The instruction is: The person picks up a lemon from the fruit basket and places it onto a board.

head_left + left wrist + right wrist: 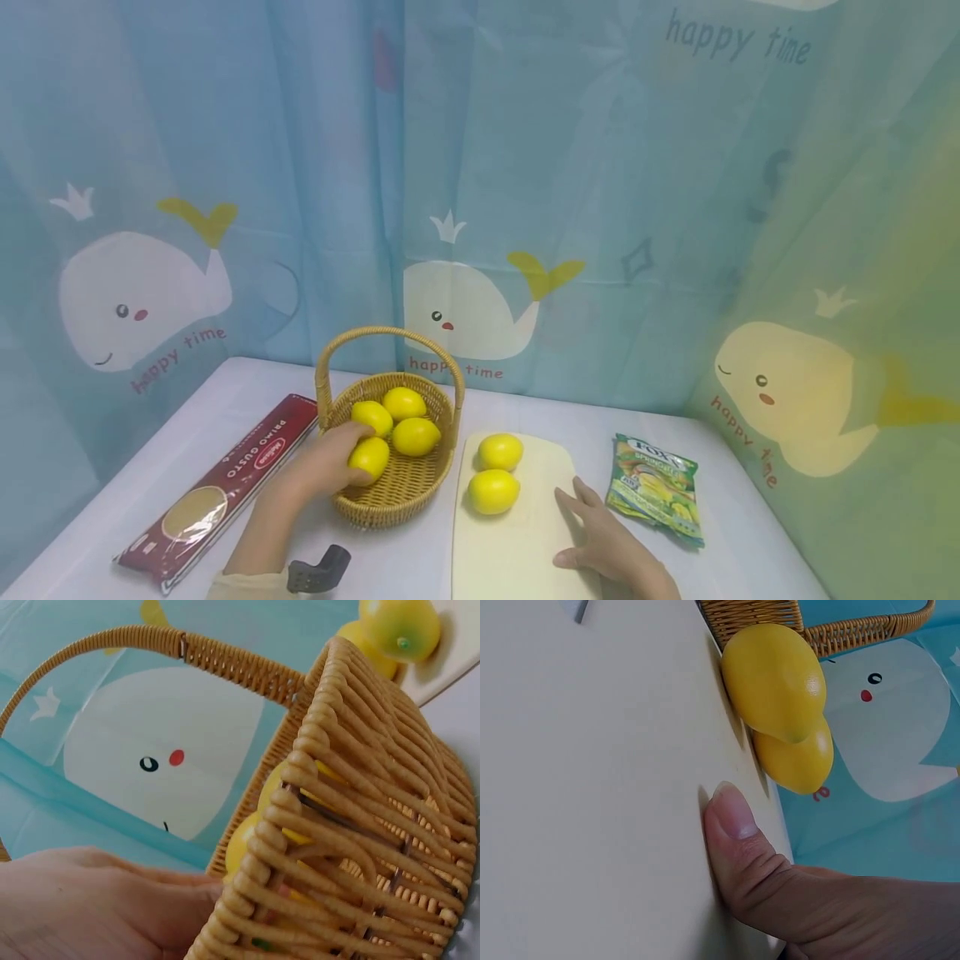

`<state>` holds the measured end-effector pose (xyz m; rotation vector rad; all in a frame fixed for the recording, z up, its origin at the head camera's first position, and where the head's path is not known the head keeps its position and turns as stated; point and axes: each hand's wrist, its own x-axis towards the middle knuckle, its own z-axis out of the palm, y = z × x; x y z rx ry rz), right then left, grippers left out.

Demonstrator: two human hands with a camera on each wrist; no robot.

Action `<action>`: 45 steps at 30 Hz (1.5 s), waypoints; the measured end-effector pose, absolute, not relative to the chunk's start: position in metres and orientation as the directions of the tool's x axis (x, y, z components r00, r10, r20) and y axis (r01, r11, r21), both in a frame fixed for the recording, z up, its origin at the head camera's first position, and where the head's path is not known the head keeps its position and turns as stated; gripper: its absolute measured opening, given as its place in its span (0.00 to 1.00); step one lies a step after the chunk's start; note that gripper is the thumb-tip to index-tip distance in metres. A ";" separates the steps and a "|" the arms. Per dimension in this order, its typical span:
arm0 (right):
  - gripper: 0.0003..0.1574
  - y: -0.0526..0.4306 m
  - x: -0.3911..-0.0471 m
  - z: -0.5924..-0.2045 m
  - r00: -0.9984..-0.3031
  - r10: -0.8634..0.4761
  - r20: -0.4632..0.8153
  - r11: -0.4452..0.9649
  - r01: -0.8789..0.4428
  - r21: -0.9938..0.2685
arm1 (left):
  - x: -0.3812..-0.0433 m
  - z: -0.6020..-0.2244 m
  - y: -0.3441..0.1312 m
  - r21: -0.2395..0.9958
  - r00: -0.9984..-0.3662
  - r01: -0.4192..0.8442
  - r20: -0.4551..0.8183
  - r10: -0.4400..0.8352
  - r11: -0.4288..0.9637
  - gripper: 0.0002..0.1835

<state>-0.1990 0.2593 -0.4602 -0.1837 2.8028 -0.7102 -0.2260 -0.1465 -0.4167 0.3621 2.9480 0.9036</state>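
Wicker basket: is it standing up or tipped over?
Upright: the wicker basket stands on the white table, its handle arching overhead, lemons lying inside.

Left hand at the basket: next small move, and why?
I'd probably lift the nearest lemon straight up, clear of the basket. The left hand appears to pinch that lemon already, and the board alongside has bare space in front of its two lemons.

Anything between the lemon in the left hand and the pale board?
Yes: the basket's right wall stands between the gripped lemon and the board. Just past it, two other lemons sit on the board's left side in the head view.
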 end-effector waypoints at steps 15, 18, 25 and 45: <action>0.65 0.259 -0.199 -0.462 -0.965 -0.177 -0.195 0.878 -0.065 -0.475 | -0.224 -0.418 -0.136 0.526 -0.947 0.305 0.083 0.309 0.794 0.22; 0.65 0.259 -0.199 -0.463 -0.966 -0.164 -0.202 0.877 -0.050 -0.477 | -0.225 -0.420 -0.134 0.547 -0.954 0.290 0.100 0.282 0.785 0.21; 0.65 0.261 -0.199 -0.464 -0.967 -0.165 -0.193 0.877 -0.054 -0.477 | -0.228 -0.426 -0.130 0.579 -0.964 0.259 0.107 0.243 0.773 0.25; 0.65 0.260 -0.199 -0.462 -0.965 -0.171 -0.200 0.872 -0.053 -0.487 | -0.229 -0.432 -0.120 0.576 -0.955 0.291 0.129 0.267 0.763 0.26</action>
